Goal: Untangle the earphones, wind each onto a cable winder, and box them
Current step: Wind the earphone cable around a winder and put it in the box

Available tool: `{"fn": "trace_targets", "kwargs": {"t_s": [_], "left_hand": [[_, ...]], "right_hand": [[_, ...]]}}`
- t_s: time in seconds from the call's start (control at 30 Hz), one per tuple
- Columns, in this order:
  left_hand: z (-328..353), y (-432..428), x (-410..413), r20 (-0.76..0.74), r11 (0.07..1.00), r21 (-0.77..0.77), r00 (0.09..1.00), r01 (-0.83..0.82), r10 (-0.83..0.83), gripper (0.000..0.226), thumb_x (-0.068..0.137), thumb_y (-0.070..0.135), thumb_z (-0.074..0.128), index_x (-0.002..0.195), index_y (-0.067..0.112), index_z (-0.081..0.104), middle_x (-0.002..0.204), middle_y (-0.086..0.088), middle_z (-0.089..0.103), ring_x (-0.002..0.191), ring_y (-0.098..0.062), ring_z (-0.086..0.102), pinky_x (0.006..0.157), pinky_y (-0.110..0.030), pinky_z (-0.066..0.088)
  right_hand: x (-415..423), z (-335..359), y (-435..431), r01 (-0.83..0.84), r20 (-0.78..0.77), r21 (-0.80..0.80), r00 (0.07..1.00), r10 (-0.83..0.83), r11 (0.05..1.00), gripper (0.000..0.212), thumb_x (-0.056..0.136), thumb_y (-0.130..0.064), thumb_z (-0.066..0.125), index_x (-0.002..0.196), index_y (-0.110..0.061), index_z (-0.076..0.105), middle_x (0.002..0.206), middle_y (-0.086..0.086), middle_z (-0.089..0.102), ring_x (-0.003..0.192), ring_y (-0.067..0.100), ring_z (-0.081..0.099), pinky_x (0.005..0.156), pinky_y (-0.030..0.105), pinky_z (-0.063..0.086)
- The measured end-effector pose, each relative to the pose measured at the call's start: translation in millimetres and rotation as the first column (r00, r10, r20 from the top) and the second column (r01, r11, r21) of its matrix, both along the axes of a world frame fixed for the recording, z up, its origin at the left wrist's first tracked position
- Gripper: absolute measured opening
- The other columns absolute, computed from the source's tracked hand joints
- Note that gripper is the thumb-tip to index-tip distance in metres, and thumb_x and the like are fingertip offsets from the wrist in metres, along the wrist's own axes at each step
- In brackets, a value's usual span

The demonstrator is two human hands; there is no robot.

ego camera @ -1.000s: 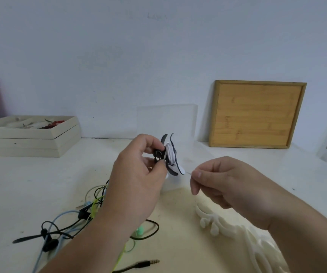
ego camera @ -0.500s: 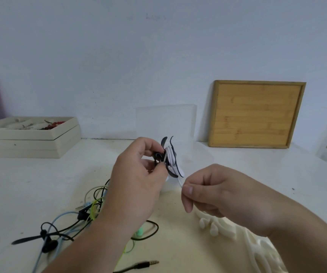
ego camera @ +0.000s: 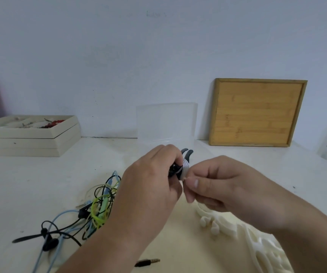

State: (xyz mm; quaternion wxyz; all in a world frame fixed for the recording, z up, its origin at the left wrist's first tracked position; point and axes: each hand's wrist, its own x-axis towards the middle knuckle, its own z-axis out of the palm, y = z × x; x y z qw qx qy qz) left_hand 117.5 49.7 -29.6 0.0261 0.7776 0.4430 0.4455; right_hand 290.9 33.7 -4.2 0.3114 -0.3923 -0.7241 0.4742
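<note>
Action mid-air: left hand (ego camera: 151, 186) curls round the black plastic cable winder (ego camera: 188, 153) wound with thin white earphone cord (ego camera: 185, 166); right hand (ego camera: 217, 182) pinches that cord.

One wide-angle view comes from the person's head and looks forward and a little down over the table (ego camera: 40, 184) toward the back wall (ego camera: 158, 56), which fills the upper half. Both forearms enter from the bottom edge. The left hand (ego camera: 149, 186) and right hand (ego camera: 223, 184) meet close to the lens, just below the middle. They are near enough to show the cable winder (ego camera: 188, 153) gripped by the left and the white cable (ego camera: 185, 166) pinched by the right. The table's far edge crosses mid-frame.
</note>
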Motion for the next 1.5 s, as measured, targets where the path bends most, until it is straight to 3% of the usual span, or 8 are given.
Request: {"fn": "trace_targets", "kwargs": {"t_s": [0.27,0.53,0.63,0.77,0.93,1.13,1.2,1.5], "left_hand": [[2.4,-5.8,1.6,0.023,0.990,-0.069,0.993,0.119,-0.118,0.032,0.080,0.006,0.069,0.091,0.034,0.055,0.082,0.017,0.060,0.079,-0.007,0.055,0.068,-0.023,0.044],[4.6,-8.5,1.6,-0.037,0.979,-0.085,0.981,0.186,-0.190,0.041,0.085,0.010,0.066,0.106,0.042,0.051,0.096,0.021,0.063,0.091,-0.005,0.061,0.075,-0.026,0.047],[5.5,-7.7,1.4,-0.141,0.977,-0.036,0.967,0.211,-0.214,0.043,0.081,0.003,0.063,0.106,0.038,0.056,0.092,0.016,0.060,0.088,-0.010,0.058,0.073,-0.029,0.046],[4.4,-5.6,1.0,-0.177,0.976,-0.015,0.960,0.218,-0.217,0.044,0.080,0.002,0.063,0.106,0.037,0.059,0.090,0.018,0.057,0.087,-0.009,0.051,0.076,-0.026,0.041],[3.4,-4.0,1.1,-0.116,0.986,-0.037,0.979,0.164,-0.167,0.044,0.074,0.003,0.063,0.099,0.039,0.058,0.086,0.017,0.058,0.087,-0.009,0.053,0.074,-0.025,0.040],[6.4,-8.7,0.1,0.071,0.965,-0.140,0.974,0.222,-0.214,0.043,0.076,-0.002,0.067,0.092,0.037,0.067,0.088,0.024,0.067,0.093,0.007,0.057,0.076,-0.004,0.038],[6.3,-8.8,-0.1,0.049,0.959,-0.145,0.970,0.242,-0.238,0.046,0.076,-0.003,0.068,0.096,0.039,0.067,0.091,0.022,0.067,0.095,0.003,0.059,0.079,-0.008,0.040],[4.9,-8.8,2.4,-0.077,0.979,0.097,0.982,0.177,-0.170,0.039,0.069,0.000,0.063,0.089,0.033,0.065,0.082,0.022,0.060,0.074,0.001,0.049,0.069,-0.016,0.041]], "right_hand": [[13.2,5.1,5.3,0.378,-0.105,0.132,0.925,-0.366,0.916,0.029,0.087,-0.027,0.066,0.062,-0.012,0.068,0.053,0.003,0.036,0.050,0.015,0.030,0.046,0.021,0.026],[14.2,4.4,8.0,0.585,-0.076,0.153,0.810,-0.581,0.796,0.033,0.092,-0.030,0.065,0.064,-0.012,0.067,0.053,0.010,0.043,0.055,0.027,0.033,0.057,0.044,0.030],[11.3,4.2,8.2,0.569,-0.091,0.051,0.821,-0.563,0.821,0.032,0.094,-0.020,0.062,0.068,-0.001,0.062,0.059,0.009,0.061,0.050,0.021,0.054,0.053,0.034,0.039],[7.9,3.8,5.4,0.474,-0.109,-0.097,0.869,-0.483,0.875,0.026,0.097,-0.018,0.058,0.076,-0.003,0.062,0.064,0.006,0.063,0.049,0.025,0.059,0.043,0.027,0.039],[11.6,3.2,9.6,0.557,-0.095,0.053,0.829,-0.551,0.829,0.033,0.094,-0.025,0.062,0.064,-0.012,0.064,0.053,0.008,0.057,0.053,0.023,0.046,0.054,0.032,0.035],[7.6,-2.2,12.1,0.552,-0.121,-0.025,0.826,-0.551,0.834,0.034,0.094,-0.021,0.063,0.062,-0.010,0.064,0.056,0.011,0.058,0.055,0.024,0.049,0.053,0.033,0.035],[7.1,-2.1,11.6,0.527,-0.129,-0.004,0.842,-0.523,0.850,0.035,0.094,-0.020,0.063,0.060,-0.009,0.061,0.057,0.008,0.057,0.054,0.020,0.050,0.052,0.031,0.036],[3.0,-1.6,6.1,0.332,-0.135,-0.223,0.921,-0.366,0.917,0.024,0.096,-0.022,0.059,0.079,-0.005,0.066,0.075,0.017,0.067,0.067,0.027,0.062,0.056,0.031,0.055]]}}
